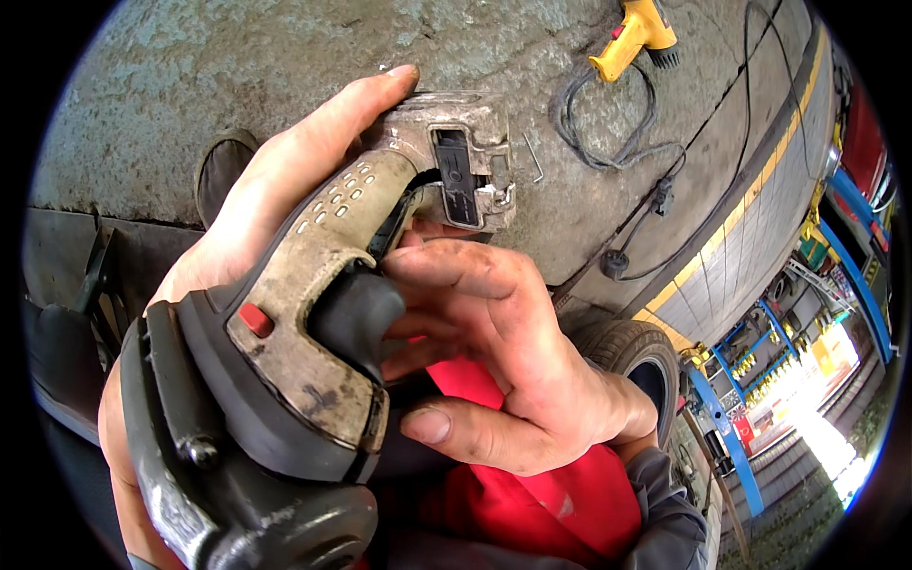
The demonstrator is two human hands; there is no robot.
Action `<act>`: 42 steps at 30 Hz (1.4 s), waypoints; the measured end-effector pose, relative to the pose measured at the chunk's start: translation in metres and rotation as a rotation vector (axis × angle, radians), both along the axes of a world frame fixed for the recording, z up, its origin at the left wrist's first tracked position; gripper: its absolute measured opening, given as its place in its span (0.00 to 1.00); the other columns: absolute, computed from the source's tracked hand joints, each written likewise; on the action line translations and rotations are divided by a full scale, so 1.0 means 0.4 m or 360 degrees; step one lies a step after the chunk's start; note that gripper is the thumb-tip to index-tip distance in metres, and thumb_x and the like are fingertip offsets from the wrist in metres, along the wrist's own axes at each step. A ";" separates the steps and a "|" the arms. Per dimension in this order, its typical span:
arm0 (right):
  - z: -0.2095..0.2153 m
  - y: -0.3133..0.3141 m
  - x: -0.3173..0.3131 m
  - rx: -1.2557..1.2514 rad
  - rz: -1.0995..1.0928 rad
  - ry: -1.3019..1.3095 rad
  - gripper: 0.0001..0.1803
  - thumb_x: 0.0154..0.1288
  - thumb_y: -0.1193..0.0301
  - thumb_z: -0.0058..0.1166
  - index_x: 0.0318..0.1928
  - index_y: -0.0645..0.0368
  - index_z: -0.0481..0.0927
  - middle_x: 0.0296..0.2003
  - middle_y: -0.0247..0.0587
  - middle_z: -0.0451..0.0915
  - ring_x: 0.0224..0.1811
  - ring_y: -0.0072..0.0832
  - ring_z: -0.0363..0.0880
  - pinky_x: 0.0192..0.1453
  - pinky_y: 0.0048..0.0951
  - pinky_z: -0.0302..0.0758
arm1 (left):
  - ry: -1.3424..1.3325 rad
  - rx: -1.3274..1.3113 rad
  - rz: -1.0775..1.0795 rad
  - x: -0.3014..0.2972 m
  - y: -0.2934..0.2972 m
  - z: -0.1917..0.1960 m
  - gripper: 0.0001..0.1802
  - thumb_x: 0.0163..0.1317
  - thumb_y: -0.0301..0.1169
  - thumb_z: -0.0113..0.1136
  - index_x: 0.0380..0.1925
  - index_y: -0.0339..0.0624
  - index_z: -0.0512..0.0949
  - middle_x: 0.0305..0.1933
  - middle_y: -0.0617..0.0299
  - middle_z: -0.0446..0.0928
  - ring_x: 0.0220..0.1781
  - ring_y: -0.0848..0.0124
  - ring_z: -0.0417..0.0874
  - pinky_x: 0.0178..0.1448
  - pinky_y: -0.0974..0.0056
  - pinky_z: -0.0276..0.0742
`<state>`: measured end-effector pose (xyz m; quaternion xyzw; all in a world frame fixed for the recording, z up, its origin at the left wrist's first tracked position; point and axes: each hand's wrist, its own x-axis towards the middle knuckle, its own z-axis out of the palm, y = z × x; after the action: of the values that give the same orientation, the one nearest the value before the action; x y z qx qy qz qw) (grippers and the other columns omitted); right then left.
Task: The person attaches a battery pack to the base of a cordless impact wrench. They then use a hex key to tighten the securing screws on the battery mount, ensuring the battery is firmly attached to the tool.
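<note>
Over your lap, well above the floor (313, 57), sits a grimy beige-and-black power tool (332, 237). Your left hand (256, 199) grasps it, palm along its back, one digit reaching to the far end. Your right hand (532, 351) is half curled on the handle's inner side, thumb apart from the other fingers; some fingertips are hidden, so you cannot tell whether they grip the tool.

Containers: the squared far end has a framed recess; seated inside, a black insert (458, 176). Handle: red button (255, 320) on the casing, black rounded part (356, 313) in the opening.

On the floor: thin bent metal rod (533, 156) just beside the squared end; yellow tool (638, 40) farther off, near a looped dark cord (571, 123); round black plug (616, 264). Right of you, a tyre (617, 344) encircles a wheel rim. Far right, a blue-framed rack (775, 325) carries yellow items, too small to identify.
</note>
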<state>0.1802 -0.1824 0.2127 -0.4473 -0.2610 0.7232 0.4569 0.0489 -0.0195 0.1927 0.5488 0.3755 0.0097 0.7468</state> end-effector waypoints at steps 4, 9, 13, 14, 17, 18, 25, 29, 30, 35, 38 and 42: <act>-0.009 -0.005 -0.007 0.0021 -0.0037 -0.0012 0.51 0.73 0.77 0.68 0.84 0.62 0.45 0.83 0.56 0.50 0.78 0.50 0.71 0.73 0.52 0.81 | 0.0127 -0.0123 0.0109 -0.010 -0.017 0.041 0.42 0.74 0.43 0.65 0.85 0.43 0.65 0.66 0.56 0.78 0.66 0.68 0.81 0.75 0.62 0.75; -0.001 -0.008 -0.007 -0.0016 -0.0065 -0.0223 0.46 0.75 0.76 0.67 0.81 0.64 0.49 0.77 0.56 0.60 0.75 0.48 0.74 0.69 0.45 0.83 | 0.0248 -0.0955 0.0366 0.009 0.031 -0.015 0.35 0.74 0.49 0.65 0.74 0.42 0.72 0.56 0.55 0.81 0.54 0.68 0.83 0.62 0.62 0.77; 0.010 -0.017 0.023 -0.0119 -0.0397 -0.0376 0.38 0.70 0.82 0.64 0.75 0.65 0.59 0.57 0.53 0.78 0.52 0.34 0.82 0.57 0.35 0.82 | 0.0418 -0.1218 0.0427 0.027 0.043 -0.043 0.32 0.75 0.53 0.64 0.65 0.40 0.77 0.49 0.55 0.84 0.44 0.68 0.85 0.51 0.62 0.79; 0.006 -0.018 0.029 -0.0150 -0.0509 -0.0628 0.37 0.69 0.84 0.63 0.74 0.65 0.61 0.52 0.51 0.82 0.46 0.31 0.84 0.53 0.33 0.82 | 0.0436 -0.1246 0.0424 0.029 0.046 -0.043 0.31 0.75 0.54 0.64 0.63 0.40 0.78 0.47 0.55 0.84 0.42 0.68 0.85 0.48 0.63 0.79; -0.018 -0.016 0.040 -0.0117 -0.0720 -0.1244 0.39 0.66 0.84 0.66 0.74 0.64 0.62 0.61 0.49 0.77 0.57 0.32 0.80 0.60 0.35 0.80 | 0.0482 -0.1306 0.0414 0.037 0.050 -0.039 0.31 0.75 0.58 0.64 0.56 0.39 0.83 0.41 0.55 0.86 0.35 0.68 0.86 0.40 0.63 0.80; -0.026 -0.014 0.042 -0.0095 -0.0730 -0.1313 0.41 0.65 0.83 0.67 0.75 0.64 0.62 0.64 0.49 0.75 0.62 0.33 0.79 0.64 0.36 0.79 | 0.0456 -0.1270 0.0370 0.039 0.050 -0.038 0.31 0.75 0.59 0.64 0.54 0.38 0.84 0.39 0.55 0.86 0.32 0.68 0.86 0.37 0.63 0.81; -0.066 0.009 0.018 -0.0055 -0.0623 -0.1321 0.42 0.66 0.78 0.73 0.76 0.67 0.65 0.67 0.52 0.75 0.66 0.38 0.81 0.64 0.40 0.82 | 0.0630 -0.1325 0.0332 0.045 0.045 -0.047 0.34 0.75 0.62 0.64 0.49 0.37 0.87 0.36 0.55 0.88 0.26 0.69 0.87 0.29 0.64 0.82; -0.070 0.011 0.007 -0.0080 -0.0652 -0.1417 0.40 0.67 0.77 0.74 0.75 0.69 0.67 0.63 0.52 0.79 0.59 0.36 0.85 0.58 0.36 0.85 | 0.0579 -0.1286 0.0288 0.041 0.044 -0.043 0.34 0.74 0.63 0.64 0.50 0.37 0.87 0.36 0.56 0.88 0.25 0.68 0.86 0.28 0.65 0.82; -0.070 0.012 0.007 -0.0070 -0.0635 -0.1456 0.40 0.67 0.77 0.74 0.75 0.69 0.67 0.62 0.52 0.80 0.57 0.35 0.86 0.57 0.35 0.85 | 0.0581 -0.1294 0.0310 0.041 0.044 -0.042 0.34 0.74 0.63 0.64 0.50 0.37 0.87 0.36 0.56 0.88 0.25 0.68 0.86 0.28 0.64 0.82; -0.062 0.019 0.006 -0.0029 -0.0614 -0.1472 0.40 0.67 0.77 0.73 0.75 0.69 0.67 0.59 0.50 0.82 0.54 0.34 0.86 0.55 0.33 0.84 | 0.0578 -0.1361 0.0329 0.040 0.045 -0.044 0.34 0.74 0.64 0.64 0.51 0.39 0.86 0.37 0.56 0.87 0.25 0.67 0.86 0.29 0.64 0.83; -0.052 0.028 0.011 -0.0045 -0.0592 -0.1425 0.40 0.68 0.79 0.71 0.75 0.68 0.65 0.61 0.50 0.80 0.59 0.34 0.83 0.61 0.37 0.81 | 0.0571 -0.1403 0.0366 0.039 0.041 -0.048 0.34 0.75 0.63 0.63 0.51 0.40 0.85 0.37 0.56 0.87 0.25 0.67 0.85 0.30 0.64 0.83; -0.042 0.032 0.043 0.0319 -0.0139 -0.1918 0.38 0.62 0.79 0.76 0.71 0.61 0.72 0.58 0.51 0.80 0.54 0.41 0.86 0.57 0.38 0.84 | 0.0531 -0.1400 0.0428 0.037 0.040 -0.036 0.31 0.76 0.62 0.62 0.50 0.43 0.85 0.37 0.58 0.87 0.27 0.70 0.84 0.32 0.64 0.81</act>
<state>0.1973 -0.1697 0.1957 -0.7427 -0.5216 0.2956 0.2981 0.0638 -0.0034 0.1784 0.1219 0.5260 -0.1415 0.8297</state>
